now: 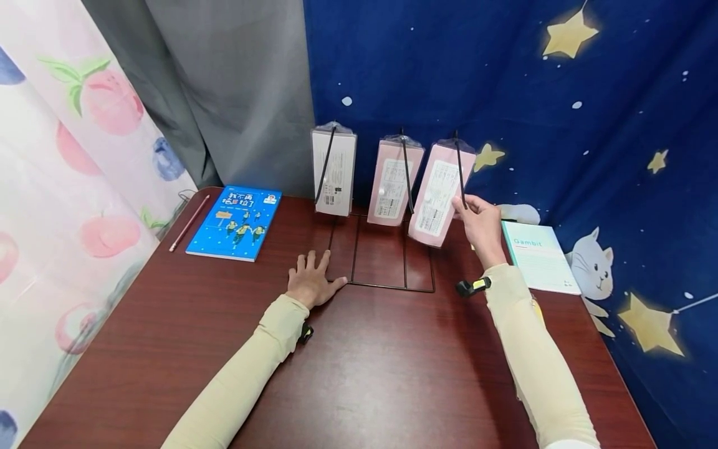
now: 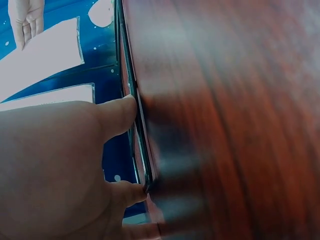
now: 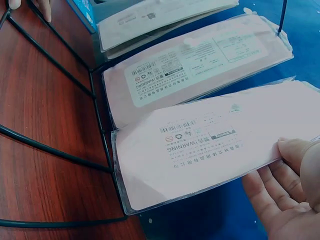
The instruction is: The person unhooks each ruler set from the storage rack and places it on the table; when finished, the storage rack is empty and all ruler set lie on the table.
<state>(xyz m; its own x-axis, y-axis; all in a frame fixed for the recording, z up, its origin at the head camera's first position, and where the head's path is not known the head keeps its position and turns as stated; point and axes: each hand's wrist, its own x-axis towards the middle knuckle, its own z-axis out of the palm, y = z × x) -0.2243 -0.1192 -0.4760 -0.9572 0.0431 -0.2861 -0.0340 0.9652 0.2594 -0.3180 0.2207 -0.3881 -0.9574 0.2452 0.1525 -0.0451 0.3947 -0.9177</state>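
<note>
Mid-right: right hand (image 1: 481, 226) pinches pink pack (image 1: 434, 193) | center: left hand (image 1: 311, 284) splayed, empty | prob light, slick, bendy imo; grab edges

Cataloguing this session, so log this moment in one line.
Left hand: thumb touching black wire rack | Right hand: pinching rightmost pink package | Hanging alongside: middle pink package, white package

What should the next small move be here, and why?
Probably ease the right hand off the right package and let it hang: its top appears to be on a hook already, like the middle package and left package, while the hand pinches its edge.
</note>
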